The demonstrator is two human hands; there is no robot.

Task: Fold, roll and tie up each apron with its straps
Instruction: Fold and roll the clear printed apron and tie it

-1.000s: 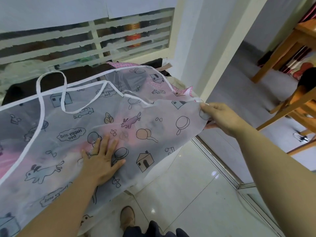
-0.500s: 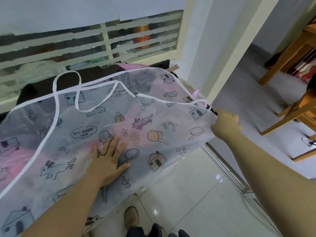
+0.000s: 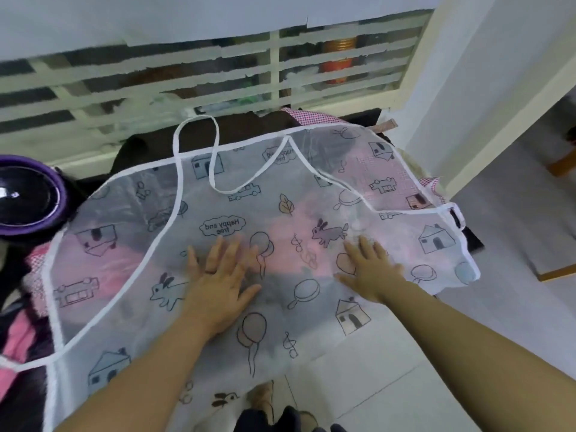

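Observation:
A translucent white apron [image 3: 280, 213] printed with houses, rabbits and balloons lies spread over a dark surface, its near edge hanging toward the floor. Its white neck strap [image 3: 212, 169] loops across the far part, and a short side strap [image 3: 455, 215] sits at the right corner. My left hand [image 3: 218, 285] lies flat on the apron's middle with fingers spread. My right hand [image 3: 369, 269] presses flat on the cloth a little to the right, fingers straight.
Pink and red-checked fabric [image 3: 307, 115] lies under and behind the apron. A round black and purple object [image 3: 29, 194] sits at the left. A barred window [image 3: 218, 76] runs along the back. White tiled floor [image 3: 389, 385] lies below, and a wooden furniture leg [image 3: 561, 165] stands at the right.
My right hand has let go of the apron's right edge and moved left to lie flat on the cloth. The left hand stays flat in place.

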